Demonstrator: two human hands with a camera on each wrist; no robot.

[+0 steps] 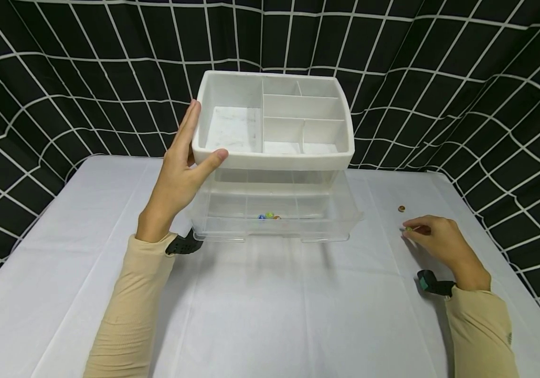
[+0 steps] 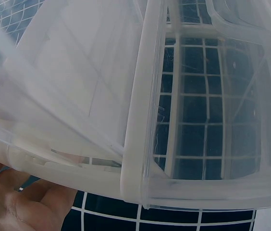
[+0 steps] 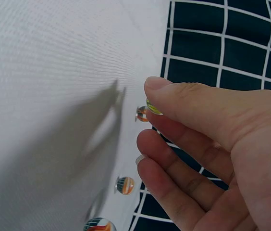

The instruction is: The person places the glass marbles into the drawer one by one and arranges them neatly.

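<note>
A yellow-green marble [image 3: 153, 108] is pinched between thumb and finger of the right grip [image 1: 442, 245], at the right of the tabletop [image 1: 255, 320]; whether it touches the surface, I cannot tell. Three other marbles [image 3: 125, 186] lie near that grip. Leftward stands the white box [image 1: 288, 161], its clear drawer [image 1: 227, 227] out, with blue, green and amber balls [image 1: 270, 216] inside. The left grip [image 1: 177, 173], thumb and fingers apart, rests against the box's left front corner. Behind hangs gridded black cloth [image 1: 276, 31].

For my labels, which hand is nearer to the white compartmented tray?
Left. The left hand holds the tray at its left end; the right hand is away to its right.
</note>
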